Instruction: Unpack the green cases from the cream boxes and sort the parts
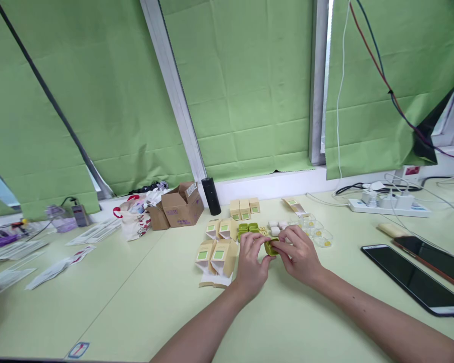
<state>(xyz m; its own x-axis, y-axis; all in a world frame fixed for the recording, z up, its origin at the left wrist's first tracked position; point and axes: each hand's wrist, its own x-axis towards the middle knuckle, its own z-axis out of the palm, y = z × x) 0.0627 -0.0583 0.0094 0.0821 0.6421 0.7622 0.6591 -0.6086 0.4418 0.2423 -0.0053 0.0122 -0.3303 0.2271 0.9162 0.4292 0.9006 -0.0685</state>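
Observation:
Both my hands meet over the pale green table [144, 302] around a small green case [271, 247]. My left hand [250, 263] pinches its left side and my right hand [299, 254] grips its right side, fingers closed on it. Just beyond lie more green cases [247, 228], small white pieces [277, 226] and clear plastic trays [318, 233]. To the left of my left hand stand several open tan cartons with green squares [216, 256]. Three closed tan boxes [244, 208] sit in a row farther back.
A brown cardboard box [182, 204] and a black cylinder [211, 195] stand at the back by the window sill. A power strip [388, 205] with cables lies back right. Two dark phones or tablets [416, 279] lie at right. Flat white packets [56, 267] lie at left.

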